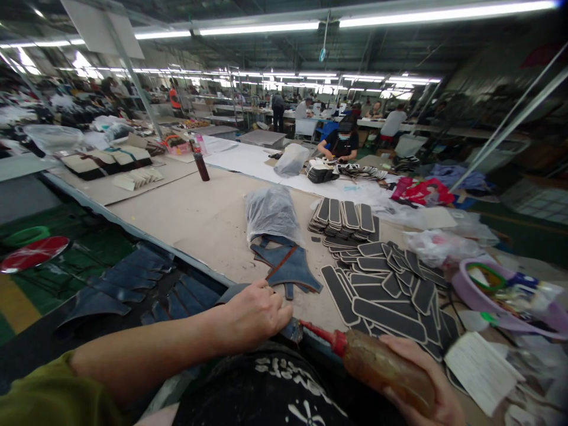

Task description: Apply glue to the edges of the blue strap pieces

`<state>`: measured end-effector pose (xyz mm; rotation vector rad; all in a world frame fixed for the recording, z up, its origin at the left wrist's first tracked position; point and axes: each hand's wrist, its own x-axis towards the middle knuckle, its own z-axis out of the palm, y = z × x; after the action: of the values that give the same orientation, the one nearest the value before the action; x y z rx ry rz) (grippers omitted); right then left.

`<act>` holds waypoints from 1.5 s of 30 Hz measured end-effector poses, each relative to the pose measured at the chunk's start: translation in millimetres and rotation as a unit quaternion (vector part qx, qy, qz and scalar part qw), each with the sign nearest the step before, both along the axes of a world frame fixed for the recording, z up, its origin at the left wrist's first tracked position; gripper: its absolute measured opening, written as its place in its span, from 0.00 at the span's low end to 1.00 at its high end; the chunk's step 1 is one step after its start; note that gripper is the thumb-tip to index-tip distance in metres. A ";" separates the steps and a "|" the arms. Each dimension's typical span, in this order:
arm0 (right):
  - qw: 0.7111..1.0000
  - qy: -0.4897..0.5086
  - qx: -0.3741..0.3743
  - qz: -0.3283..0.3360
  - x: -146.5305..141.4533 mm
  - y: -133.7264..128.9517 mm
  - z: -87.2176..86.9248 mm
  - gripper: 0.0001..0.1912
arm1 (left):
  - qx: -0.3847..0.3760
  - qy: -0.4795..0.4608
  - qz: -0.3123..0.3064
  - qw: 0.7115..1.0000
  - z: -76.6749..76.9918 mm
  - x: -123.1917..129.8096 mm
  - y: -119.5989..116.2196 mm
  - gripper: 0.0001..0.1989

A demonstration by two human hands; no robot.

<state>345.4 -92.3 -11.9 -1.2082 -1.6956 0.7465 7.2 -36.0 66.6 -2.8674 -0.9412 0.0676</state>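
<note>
My left hand [255, 313] is closed at the table's front edge, pinching a dark blue leather piece [291, 329] that partly shows beside the fingers. Wrapped in my right hand [439, 378] is a brownish glue bottle [384, 364], tilted so its red nozzle points left. The nozzle tip is close to the leather piece; whether it touches I cannot tell. Just beyond my left hand lie flat blue leather cutouts [290, 269], half under a clear plastic bag [271, 216]. More blue leather pieces [106, 290] are spread on a dark surface at the left.
Black pads with pale edges [381, 284] are heaped on the right, with neat stacks [344, 216] behind. A purple basin [523, 322] holds odds and ends. A dark bottle [201, 167] stands farther back. Another person [341, 142] works across the table. A red stool [35, 254] is at left.
</note>
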 end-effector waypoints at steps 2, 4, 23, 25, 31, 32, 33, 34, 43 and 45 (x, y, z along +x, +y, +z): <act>1.000 0.009 0.011 -0.001 -3.6 0.8 2.2 0.21 | 0.001 -0.001 -0.003 1.000 -0.5 1.4 0.7 0.05; 1.000 0.015 0.011 0.002 -6.8 1.5 4.0 0.20 | 0.005 -0.002 0.000 1.000 -1.1 2.3 1.9 0.05; 0.988 0.088 -0.100 -0.078 -2.7 3.8 -22.4 0.22 | -0.003 0.005 -0.007 1.000 -6.1 9.2 12.2 0.06; 0.990 0.086 -0.098 -0.050 -3.1 3.5 -22.7 0.22 | -0.002 0.004 -0.009 1.000 -7.5 10.3 12.2 0.06; 0.979 0.143 -0.144 0.002 -6.7 0.4 -31.3 0.23 | -0.008 0.003 0.006 1.000 -16.9 10.3 18.7 0.06; 0.974 0.162 -0.157 -0.001 -6.7 -1.0 -35.1 0.24 | -0.011 -0.001 0.015 1.000 -19.4 8.7 22.8 0.07; 0.967 0.185 -0.174 -0.014 -6.7 -2.2 -39.4 0.25 | -0.016 -0.008 0.028 0.999 -22.4 6.6 28.1 0.09; 0.955 0.220 -0.195 -0.030 -6.8 -3.0 -43.9 0.26 | -0.022 -0.021 0.046 0.998 -25.7 4.0 34.6 0.11; 0.727 0.585 -0.354 -0.063 -35.9 8.2 -53.8 0.19 | -0.207 -0.430 0.249 0.843 -24.1 3.0 97.7 0.11; 0.718 0.591 -0.365 -0.045 -43.9 10.4 -52.7 0.14 | -0.238 -0.524 0.267 0.773 -13.6 13.6 104.6 0.14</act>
<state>301.5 -81.9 -64.6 -0.8640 -0.2237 1.7303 20.8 68.6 53.0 -2.7770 -2.1386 -1.5957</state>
